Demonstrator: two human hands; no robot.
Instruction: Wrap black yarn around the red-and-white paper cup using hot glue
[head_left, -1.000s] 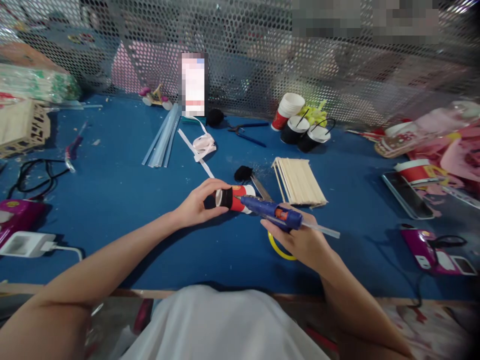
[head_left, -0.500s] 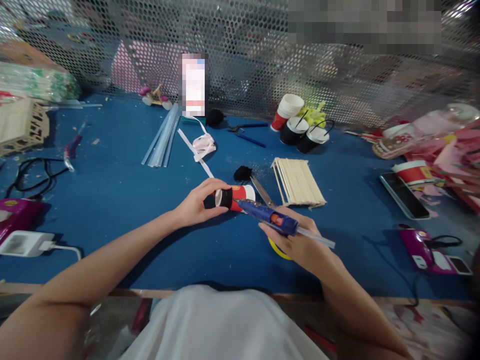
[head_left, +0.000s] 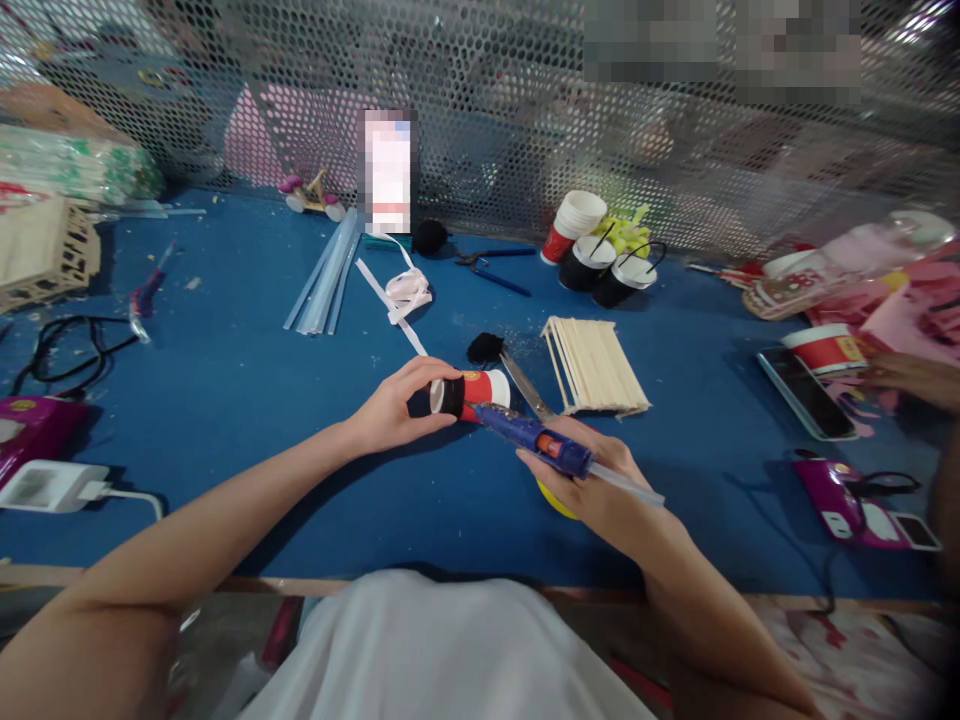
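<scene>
Our left hand (head_left: 397, 405) clamps the paper cup (head_left: 481, 387) sideways, back from the worktop's front edge (head_left: 315, 586); our right hand (head_left: 607, 475) clasps the glue gun (head_left: 529, 433). A slip of its tip (head_left: 475, 408) could burn our nearby fingers (head_left: 429, 371).

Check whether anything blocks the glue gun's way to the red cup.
Nothing visible does. The right hand holds the glue gun right up at the red cup, though contact is unclear. The scissors are partly hidden by the right hand, outside that gap; the left hand grips the cup's black-banded end.
</scene>
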